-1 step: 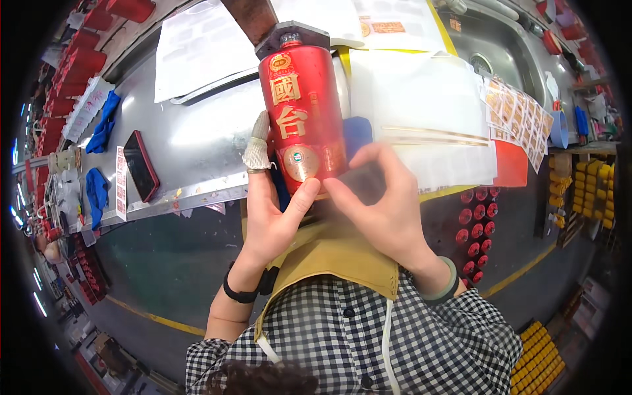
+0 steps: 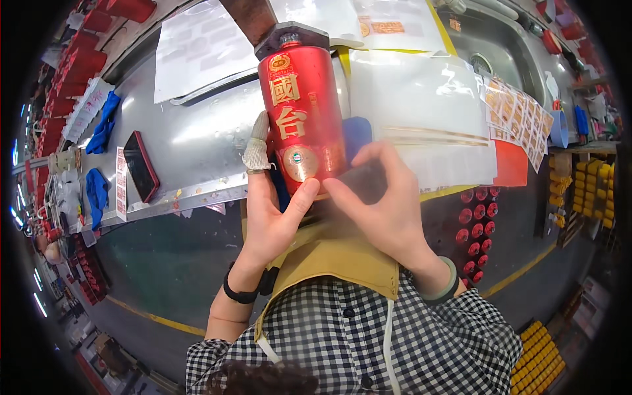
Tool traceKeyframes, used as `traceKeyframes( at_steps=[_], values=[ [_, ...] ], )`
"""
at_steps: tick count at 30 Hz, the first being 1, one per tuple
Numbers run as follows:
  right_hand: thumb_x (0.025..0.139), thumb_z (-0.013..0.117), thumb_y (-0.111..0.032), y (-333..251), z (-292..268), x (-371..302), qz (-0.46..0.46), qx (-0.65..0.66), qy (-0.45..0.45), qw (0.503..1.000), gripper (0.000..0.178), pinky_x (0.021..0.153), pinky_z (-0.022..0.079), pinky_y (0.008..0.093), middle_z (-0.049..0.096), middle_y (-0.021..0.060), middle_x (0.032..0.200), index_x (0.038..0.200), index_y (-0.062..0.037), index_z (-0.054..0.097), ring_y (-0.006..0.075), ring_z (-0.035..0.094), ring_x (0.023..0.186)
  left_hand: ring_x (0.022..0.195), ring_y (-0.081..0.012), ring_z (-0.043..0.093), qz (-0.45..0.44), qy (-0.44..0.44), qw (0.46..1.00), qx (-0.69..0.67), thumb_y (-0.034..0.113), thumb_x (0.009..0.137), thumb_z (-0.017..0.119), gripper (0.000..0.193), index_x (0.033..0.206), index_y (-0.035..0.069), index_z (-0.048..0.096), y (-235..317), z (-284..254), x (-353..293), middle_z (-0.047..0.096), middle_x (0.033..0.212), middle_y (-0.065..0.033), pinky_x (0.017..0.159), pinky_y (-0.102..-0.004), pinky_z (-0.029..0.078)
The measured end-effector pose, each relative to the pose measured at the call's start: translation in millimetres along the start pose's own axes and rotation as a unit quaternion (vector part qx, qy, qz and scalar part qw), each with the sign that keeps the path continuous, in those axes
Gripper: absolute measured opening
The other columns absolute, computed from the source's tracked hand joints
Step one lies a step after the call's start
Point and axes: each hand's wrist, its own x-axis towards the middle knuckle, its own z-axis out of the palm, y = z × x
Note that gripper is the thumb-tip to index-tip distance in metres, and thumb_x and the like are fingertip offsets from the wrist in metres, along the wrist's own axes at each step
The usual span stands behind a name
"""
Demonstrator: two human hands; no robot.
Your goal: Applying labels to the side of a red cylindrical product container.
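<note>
At upper centre of the frame, the red bottle (image 2: 308, 115) bears gold characters (image 2: 290, 123) and a round label (image 2: 301, 163), yet handling looks unfinished: the left hand (image 2: 270, 220) clasps it, the right hand (image 2: 390, 207), fingertips parted, at its lower edge.

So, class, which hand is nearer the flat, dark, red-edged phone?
Left. The left hand is right of the phone, against the red cylindrical bottle; the right hand is farther right.

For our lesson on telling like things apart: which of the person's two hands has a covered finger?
The left hand: an off-white knitted cover sits on one finger, beside the red bottle. On the right hand, visible fingers are bare.
</note>
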Motion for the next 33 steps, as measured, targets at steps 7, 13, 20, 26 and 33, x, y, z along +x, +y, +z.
traceKeyframes(
  at_steps=[7,13,20,26,33],
  values=[
    [0.089,0.089,-0.023,9.2,-4.3,2.0,0.045,0.034,0.012,0.998,0.039,0.077,0.055,0.0352,0.069,0.0109,0.093,0.105,-0.0007,0.060,0.0207,0.068,0.082,0.153,-0.0332,0.037,0.087,0.009,0.992,0.092,0.016,0.093,0.081,0.099,0.168,-0.002,0.019,-11.9,-10.0,-4.0,0.030,0.169,-0.0217,0.126,-0.0458,0.033],
    [0.098,0.082,-0.021,13.2,-6.7,-0.5,0.039,0.056,0.015,0.998,0.032,0.076,0.053,0.0311,0.067,0.0062,0.089,0.111,-0.0006,0.060,0.0129,0.063,0.082,0.142,-0.0374,0.044,0.274,0.044,0.845,0.458,0.037,0.074,0.098,0.074,0.137,0.013,0.069,-11.0,-13.0,-19.1,0.045,0.160,-0.0170,0.115,-0.0481,0.042],
    [0.104,0.073,-0.020,15.9,-8.1,-0.8,0.051,0.108,0.017,0.993,0.024,0.073,0.049,0.0266,0.065,0.0022,0.087,0.111,-0.0011,0.060,0.0084,0.057,0.080,0.139,-0.0355,0.046,0.374,0.062,0.740,0.556,0.034,0.094,0.082,0.061,0.147,0.032,0.051,-33.8,-13.9,-18.3,0.060,0.148,-0.0118,0.108,-0.0504,0.048],
    [0.109,0.067,-0.020,22.8,-11.6,-4.2,0.071,0.142,0.011,0.987,0.021,0.077,0.048,0.0254,0.064,0.0011,0.091,0.114,-0.0007,0.060,0.0074,0.056,0.084,0.140,-0.0367,0.045,0.372,0.064,0.732,0.568,0.034,0.095,0.079,0.037,0.130,0.030,0.069,-34.9,-2.7,-9.7,0.061,0.150,-0.0110,0.108,-0.0542,0.048],
    [0.111,0.062,-0.020,21.8,-20.4,-4.5,0.051,0.121,0.034,0.991,0.024,0.094,0.047,0.0284,0.065,0.0062,0.109,0.121,0.0014,0.060,0.0134,0.057,0.103,0.139,-0.0403,0.051,0.351,0.107,0.743,0.560,0.018,0.080,0.093,0.041,0.119,0.026,0.082,-33.9,-3.0,-25.3,0.060,0.151,-0.0193,0.109,-0.0471,0.047]
  ],
)
